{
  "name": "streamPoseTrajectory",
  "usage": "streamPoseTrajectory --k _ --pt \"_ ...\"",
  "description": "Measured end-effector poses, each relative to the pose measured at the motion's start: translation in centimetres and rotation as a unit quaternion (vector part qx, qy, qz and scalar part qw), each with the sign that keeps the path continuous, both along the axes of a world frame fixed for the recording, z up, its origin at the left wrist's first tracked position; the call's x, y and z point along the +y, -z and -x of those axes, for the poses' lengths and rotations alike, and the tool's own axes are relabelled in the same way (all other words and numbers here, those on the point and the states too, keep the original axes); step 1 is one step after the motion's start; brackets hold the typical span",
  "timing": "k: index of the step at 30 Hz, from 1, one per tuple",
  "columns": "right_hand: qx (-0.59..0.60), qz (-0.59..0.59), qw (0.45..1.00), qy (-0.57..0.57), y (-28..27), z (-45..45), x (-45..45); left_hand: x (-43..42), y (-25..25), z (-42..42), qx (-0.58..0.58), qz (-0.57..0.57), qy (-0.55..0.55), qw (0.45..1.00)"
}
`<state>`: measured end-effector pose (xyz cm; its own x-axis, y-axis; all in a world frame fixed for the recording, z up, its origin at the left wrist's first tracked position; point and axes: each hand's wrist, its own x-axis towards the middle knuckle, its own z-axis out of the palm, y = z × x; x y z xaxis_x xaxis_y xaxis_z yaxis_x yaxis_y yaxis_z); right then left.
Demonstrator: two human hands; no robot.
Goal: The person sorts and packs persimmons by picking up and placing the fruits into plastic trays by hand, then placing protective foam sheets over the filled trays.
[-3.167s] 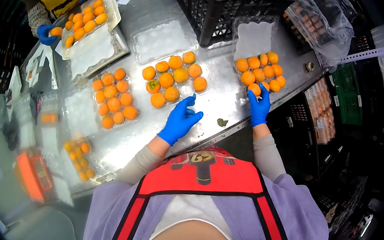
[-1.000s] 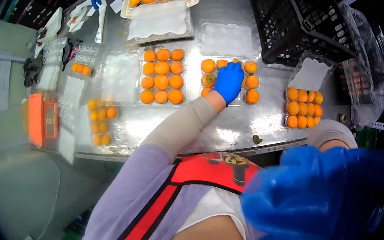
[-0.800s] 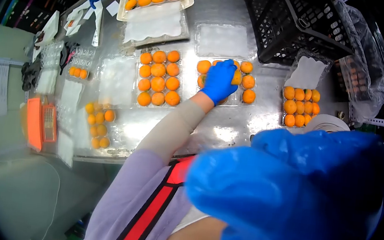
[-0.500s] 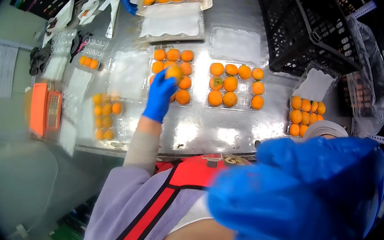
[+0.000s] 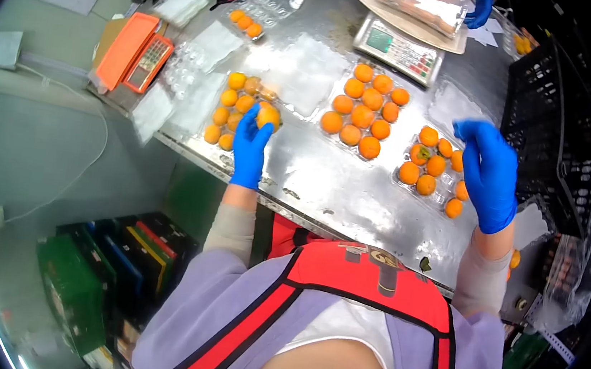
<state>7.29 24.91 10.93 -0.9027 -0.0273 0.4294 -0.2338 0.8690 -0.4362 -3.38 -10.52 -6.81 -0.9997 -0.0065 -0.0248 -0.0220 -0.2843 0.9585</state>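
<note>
My blue-gloved left hand [image 5: 250, 149] holds an orange fruit [image 5: 268, 116] at the right edge of the left pack of fruit [image 5: 221, 115]. My right hand [image 5: 487, 172], also gloved in blue, is raised over the right side of another pack [image 5: 426, 185]; its fingers are close together and bent, and whether they hold anything is hidden. One fruit in that pack shows a green leafy top, and part of the pack lies behind the hand. Between these two stands a full clear pack [image 5: 368, 98] with several rows of fruit.
A scale [image 5: 397, 49] bears a tray with a closed pack. An orange box [image 5: 125, 51] lies at the left, near a small pack [image 5: 246, 24]. A black crate [image 5: 547, 132] stands at the right. A co-worker's gloved hand [image 5: 480, 8] is at the top.
The view has turned and shifted left. My left hand has carried the fruit from the middle pack to the left pack. My right hand has moved from close before the camera to above the right-hand pack.
</note>
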Motion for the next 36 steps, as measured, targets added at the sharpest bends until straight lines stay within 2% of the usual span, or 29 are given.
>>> streamPoseTrajectory --k 1,2,5,7,9,11,12,16,18,25,27,28,30,31,33,34,35,36 --pt "-0.045 0.031 0.998 0.041 2.4 -1.1 0.9 -1.4 1.0 -0.1 0.090 0.120 -0.045 0.988" --pt "-0.064 0.067 0.994 0.064 4.5 -2.2 1.6 -4.1 2.9 0.0 0.080 0.272 -0.059 0.957" --pt "-0.103 0.109 0.981 0.124 9.7 -6.3 4.7 -5.8 3.4 -1.1 0.175 0.420 -0.087 0.886" --pt "-0.120 0.108 0.970 0.180 11.6 -9.2 6.2 -6.7 4.8 -0.6 0.201 0.538 -0.092 0.813" --pt "-0.095 0.106 0.966 0.216 12.4 -11.5 7.8 -6.2 4.7 0.4 0.198 0.591 -0.099 0.776" --pt "-0.111 0.131 0.953 0.250 12.3 -13.3 8.1 -4.7 3.1 0.8 0.122 0.666 -0.084 0.731" --pt "-0.121 0.155 0.942 0.271 12.5 -13.8 8.2 -4.6 3.3 1.0 0.179 0.666 -0.084 0.719" --pt "-0.151 0.178 0.929 0.288 12.7 -14.9 7.6 -4.6 3.9 1.3 0.216 0.669 -0.091 0.705" --pt "-0.158 0.170 0.931 0.283 13.6 -14.9 7.5 -4.7 4.1 1.3 0.219 0.713 -0.113 0.657" --pt "-0.153 0.176 0.943 0.237 14.3 -13.2 7.3 -5.5 2.8 2.4 0.250 0.726 -0.046 0.639" --pt "-0.153 0.177 0.945 0.227 14.3 -12.7 7.7 -5.7 2.2 2.9 0.244 0.758 -0.005 0.605" --pt "-0.155 0.182 0.944 0.228 14.4 -12.6 7.9 -5.4 1.3 2.9 0.244 0.758 -0.005 0.605" --pt "-0.158 0.187 0.941 0.232 15.0 -12.5 8.4 -4.3 -0.3 2.6 0.209 0.816 0.010 0.539" --pt "-0.151 0.188 0.938 0.250 15.5 -12.8 8.9 -3.8 -0.4 2.7 0.210 0.815 0.012 0.539" --pt "-0.144 0.189 0.934 0.267 16.6 -13.4 9.5 -2.7 -0.4 3.0 0.299 0.741 -0.020 0.601" --pt "-0.146 0.192 0.928 0.284 17.1 -13.8 9.8 -1.9 0.2 2.7 0.299 0.741 -0.019 0.601" --pt "-0.148 0.194 0.922 0.302 17.6 -14.2 10.1 -0.6 1.3 2.1 0.219 0.649 0.011 0.729" --pt "-0.148 0.194 0.922 0.302 18.3 -14.6 10.3 0.9 2.1 1.5 0.132 0.536 0.041 0.833"
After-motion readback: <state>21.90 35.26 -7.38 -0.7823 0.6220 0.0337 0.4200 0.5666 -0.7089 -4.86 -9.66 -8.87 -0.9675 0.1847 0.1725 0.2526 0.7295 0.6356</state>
